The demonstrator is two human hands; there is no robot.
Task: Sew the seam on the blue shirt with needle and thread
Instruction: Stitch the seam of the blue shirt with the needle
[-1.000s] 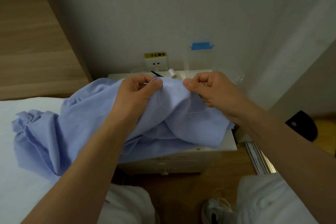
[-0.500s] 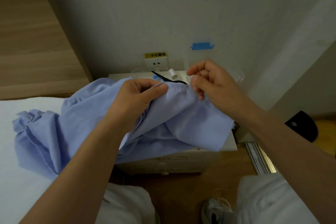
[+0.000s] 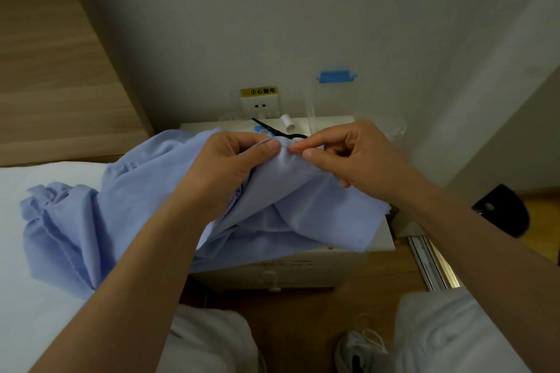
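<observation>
Nearest to me are my knees in pale trousers, and one white shoe (image 3: 360, 348) on the wood floor, so I judge I am sitting low, with the work raised in front of my chest where I can see it.

My left hand (image 3: 230, 160) is clenched on a fold of the blue shirt (image 3: 145, 200), thumb pressed over the top of the ridge. I hold it this way to keep the seam taut and presented as a firm edge, so the point has something stiff to pass through. The rest of the shirt trails down to my left over the white bed (image 3: 36, 297) and drapes over the front of the small white bedside cabinet (image 3: 385, 239); that takes its weight off my fingers.

My right hand (image 3: 357, 157) is just beside the left, thumb and forefinger pinched on the needle (image 3: 295, 149), a thin pale sliver aimed leftward at the fold. The other fingers are curled in out of the way. The thread itself is too fine for me to make out.

Beyond my hands, on the cabinet top, lie black scissors (image 3: 272, 130) and a white spool (image 3: 286, 122), kept near for cutting and rethreading. Behind them is a wall socket (image 3: 260, 106) with a yellow warning label.
</observation>
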